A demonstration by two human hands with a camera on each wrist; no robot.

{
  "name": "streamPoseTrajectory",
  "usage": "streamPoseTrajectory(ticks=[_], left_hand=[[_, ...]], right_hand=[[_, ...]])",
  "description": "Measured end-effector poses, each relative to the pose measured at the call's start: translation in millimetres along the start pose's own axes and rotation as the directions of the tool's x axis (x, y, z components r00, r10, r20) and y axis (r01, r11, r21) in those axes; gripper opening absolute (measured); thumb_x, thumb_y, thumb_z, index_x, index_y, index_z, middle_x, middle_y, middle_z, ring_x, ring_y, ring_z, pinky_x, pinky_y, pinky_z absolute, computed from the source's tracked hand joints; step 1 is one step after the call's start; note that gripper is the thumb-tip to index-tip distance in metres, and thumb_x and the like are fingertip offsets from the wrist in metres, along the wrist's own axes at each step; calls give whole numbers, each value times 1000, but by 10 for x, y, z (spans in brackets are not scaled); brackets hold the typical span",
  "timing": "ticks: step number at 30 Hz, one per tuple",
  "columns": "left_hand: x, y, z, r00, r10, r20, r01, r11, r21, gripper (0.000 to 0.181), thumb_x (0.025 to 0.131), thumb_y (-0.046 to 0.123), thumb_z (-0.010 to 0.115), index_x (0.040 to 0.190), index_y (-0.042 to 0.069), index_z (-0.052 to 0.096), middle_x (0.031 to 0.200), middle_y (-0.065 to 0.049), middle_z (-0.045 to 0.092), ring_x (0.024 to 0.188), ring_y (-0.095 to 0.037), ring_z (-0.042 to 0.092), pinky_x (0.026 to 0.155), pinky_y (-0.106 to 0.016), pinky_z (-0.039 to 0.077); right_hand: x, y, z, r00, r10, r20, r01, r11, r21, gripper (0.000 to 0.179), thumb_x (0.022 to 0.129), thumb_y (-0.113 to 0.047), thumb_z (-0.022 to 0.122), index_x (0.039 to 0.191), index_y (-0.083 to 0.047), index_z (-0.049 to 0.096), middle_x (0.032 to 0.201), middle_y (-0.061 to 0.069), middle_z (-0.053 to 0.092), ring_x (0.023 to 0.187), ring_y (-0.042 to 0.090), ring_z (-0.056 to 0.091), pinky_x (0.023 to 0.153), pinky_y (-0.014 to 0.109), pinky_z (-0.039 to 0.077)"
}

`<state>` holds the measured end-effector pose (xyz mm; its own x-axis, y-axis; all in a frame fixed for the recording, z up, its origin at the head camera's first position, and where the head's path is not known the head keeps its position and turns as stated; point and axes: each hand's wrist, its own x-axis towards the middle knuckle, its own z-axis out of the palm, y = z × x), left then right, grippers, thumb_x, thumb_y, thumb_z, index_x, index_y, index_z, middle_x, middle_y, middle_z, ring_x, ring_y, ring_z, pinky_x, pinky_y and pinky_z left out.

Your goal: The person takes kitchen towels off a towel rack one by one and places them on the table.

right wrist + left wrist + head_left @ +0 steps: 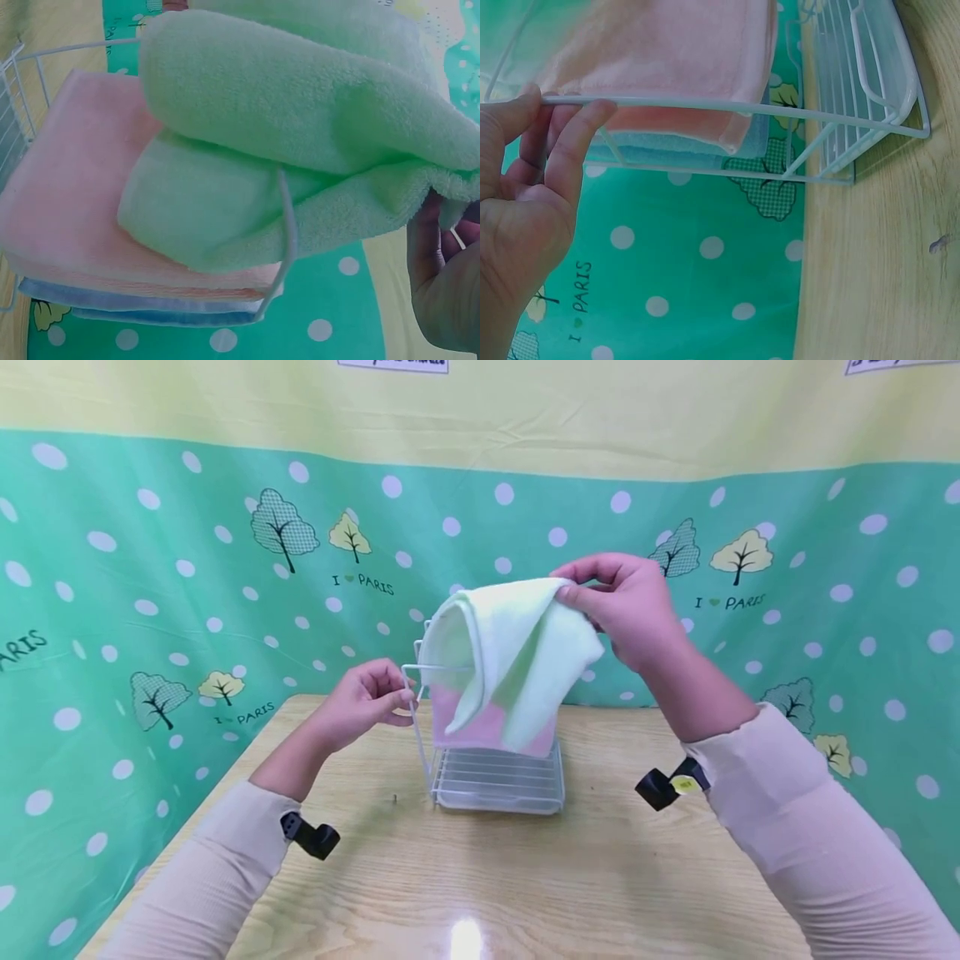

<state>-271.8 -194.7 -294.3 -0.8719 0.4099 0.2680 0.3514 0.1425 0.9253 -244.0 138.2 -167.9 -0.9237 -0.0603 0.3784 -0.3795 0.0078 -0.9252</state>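
Note:
A white wire rack (498,804) with a tray at its base stands on the table. My left hand (367,702) pinches a side upright of it; in the left wrist view the thumb and fingers meet on the white bar (705,105). With my right hand (630,610) I pinch the upper corner of a pale green towel (506,627), which drapes in loose folds over the rack's top. Behind and below the green cloth hangs a pink towel (75,180), partly covered. Blue cloth (157,309) lies beyond the pink one in both wrist views.
The wooden table (600,877) carries the rack near its back edge. A green and yellow printed curtain (225,543) hangs close behind. Each sleeve bears a small black camera, one at the left wrist (311,837) and one at the right wrist (667,785).

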Motion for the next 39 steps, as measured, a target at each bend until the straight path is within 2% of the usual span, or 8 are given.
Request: streamPoseTrajectory(ticks=[12,20,27,39], left_hand=[[-16,39,11,1000,-23,-10,23,1000,4,17,95,7,64,98,-5,52,93,-20,60,86,-24,65,78,-44,60],[-4,33,16,1000,-25,-10,25,1000,7,17,95,9,64,97,-3,52,93,-21,60,85,-24,65,78,-45,60],[-21,45,27,999,-33,-22,33,999,17,14,96,6,62,98,-4,52,93,-20,59,85,-23,64,78,-44,60],[-22,43,33,1000,-16,-14,16,1000,0,15,96,7,62,98,-3,52,93,-19,59,85,-22,64,77,-44,60]], right_hand=[[-70,-193,-113,998,-25,-65,34,990,134,11,86,5,70,88,-4,77,83,6,68,64,18,67,56,26,60],[-82,-269,-211,993,-49,-105,66,983,171,8,83,2,74,91,-1,75,86,10,67,66,20,67,59,28,61],[-73,-352,-337,985,-12,-171,51,973,226,16,79,-1,80,94,-1,75,87,10,67,70,20,67,62,29,61],[14,-448,-550,967,-31,-254,109,948,301,19,75,4,81,92,2,75,85,11,67,69,20,67,62,27,61]])
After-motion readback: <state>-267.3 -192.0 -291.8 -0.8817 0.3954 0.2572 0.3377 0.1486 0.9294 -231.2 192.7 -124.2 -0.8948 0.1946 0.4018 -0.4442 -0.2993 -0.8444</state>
